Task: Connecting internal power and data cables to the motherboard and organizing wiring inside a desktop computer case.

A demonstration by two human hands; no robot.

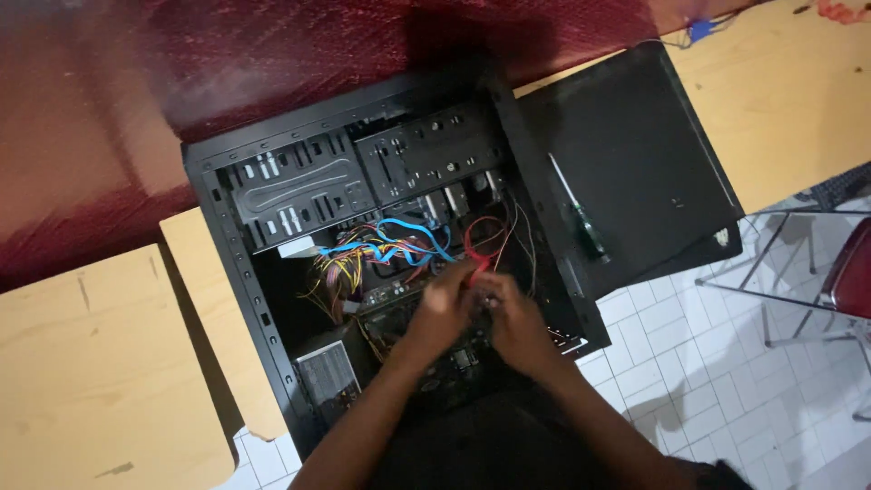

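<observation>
Both hands, left hand (445, 304) and right hand (508, 318), pinch thin red wires (479, 238) (soft, fragile; best held near their plug) inside the open computer case (227, 227).

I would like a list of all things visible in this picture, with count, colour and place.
computer case: one, black, open, lying across the wooden tables
side panel: one, black, right of the case
screwdriver: one, dark handle, on the side panel
cables: a bundle, blue, red, yellow, inside the case
wooden tables: several, light brown
chair: one, red seat, metal legs, far right
left hand: on the red cable
right hand: beside it, inside the case
</observation>
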